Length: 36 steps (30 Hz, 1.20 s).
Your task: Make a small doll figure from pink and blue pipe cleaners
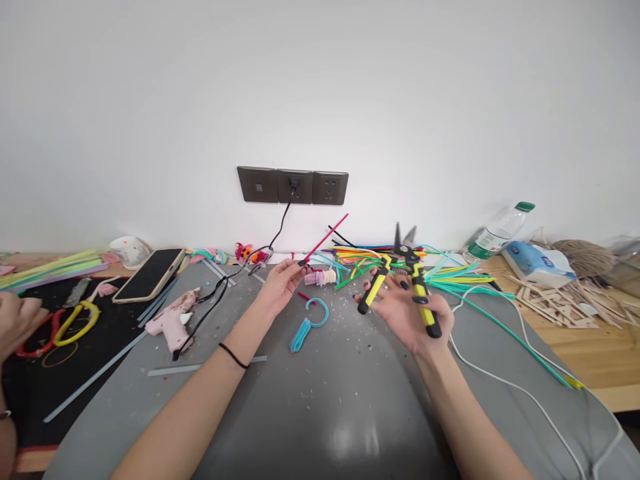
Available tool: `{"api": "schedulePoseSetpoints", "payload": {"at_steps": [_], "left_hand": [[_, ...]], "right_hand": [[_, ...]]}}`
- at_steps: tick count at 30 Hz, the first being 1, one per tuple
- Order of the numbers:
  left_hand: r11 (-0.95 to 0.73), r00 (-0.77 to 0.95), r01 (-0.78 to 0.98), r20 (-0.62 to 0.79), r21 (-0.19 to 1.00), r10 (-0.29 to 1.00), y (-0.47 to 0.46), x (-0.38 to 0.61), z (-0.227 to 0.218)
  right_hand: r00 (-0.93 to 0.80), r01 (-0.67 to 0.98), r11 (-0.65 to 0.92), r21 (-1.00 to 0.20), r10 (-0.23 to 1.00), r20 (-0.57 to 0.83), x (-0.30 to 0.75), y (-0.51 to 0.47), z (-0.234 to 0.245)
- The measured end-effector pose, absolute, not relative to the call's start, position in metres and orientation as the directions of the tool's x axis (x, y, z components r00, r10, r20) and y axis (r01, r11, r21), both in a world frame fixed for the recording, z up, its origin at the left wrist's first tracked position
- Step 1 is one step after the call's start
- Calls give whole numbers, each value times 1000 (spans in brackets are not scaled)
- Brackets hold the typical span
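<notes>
My left hand (281,283) pinches a thin red pipe cleaner (326,239) that points up and to the right. My right hand (407,310) grips yellow-and-black cutting pliers (403,277) by their handles, jaws open and pointing up. Between my hands on the grey mat (320,400) lies a bent blue pipe cleaner hook (310,322). A small pink and cream pipe-cleaner figure (320,276) lies just beyond my left hand. A pile of coloured pipe cleaners (380,261) sits behind the pliers.
A pink glue gun (173,321) with a black cord lies at left, near a phone (149,273). Another person's hand (17,320) is at the far left by red and yellow scissors (65,323). A water bottle (495,237), tissue pack (537,263) and wooden sticks (560,300) stand right. A wall socket (293,185) is behind.
</notes>
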State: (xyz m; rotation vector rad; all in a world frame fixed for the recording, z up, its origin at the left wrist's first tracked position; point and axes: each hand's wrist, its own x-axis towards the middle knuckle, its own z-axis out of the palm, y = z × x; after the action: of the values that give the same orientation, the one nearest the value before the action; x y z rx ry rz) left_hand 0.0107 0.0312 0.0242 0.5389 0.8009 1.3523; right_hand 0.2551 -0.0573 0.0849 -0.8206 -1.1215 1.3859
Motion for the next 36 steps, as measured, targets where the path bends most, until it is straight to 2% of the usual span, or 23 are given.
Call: {"api": "schedulePoseSetpoints", "payload": {"at_steps": [4,5,7,9,14,21,25,36], "left_hand": [[119,-44,-669,-199,733,979,33,11,24],[104,-67,-677,-202,729,977,33,11,24],[82,-107,-691,-214,719,971,35,10,26],[80,-124,-694,-229,715,966,36,8,28],[118,-123,-679,-270,725,955,35,6,31],[160,-48,-611,-238,775,970,32,5,33],[170,-38,-587,-238,792,971,29,6,37],[166,-85,-637,-282,753,956,22,20,43]], "right_hand": [[-342,-74,-126,-989,935,-93,245,-37,84],[-346,16,-146,-989,927,-143,241,-31,80],[-276,226,-101,-969,947,-163,233,-20,69],[-264,338,-46,-940,954,-142,226,-12,57],[-441,253,-5,-967,890,-120,222,-9,40],[-424,154,13,-988,904,-54,231,-8,30],[-441,170,3,-985,894,-74,233,-7,28],[-456,95,-37,-995,887,-77,232,-10,29]]}}
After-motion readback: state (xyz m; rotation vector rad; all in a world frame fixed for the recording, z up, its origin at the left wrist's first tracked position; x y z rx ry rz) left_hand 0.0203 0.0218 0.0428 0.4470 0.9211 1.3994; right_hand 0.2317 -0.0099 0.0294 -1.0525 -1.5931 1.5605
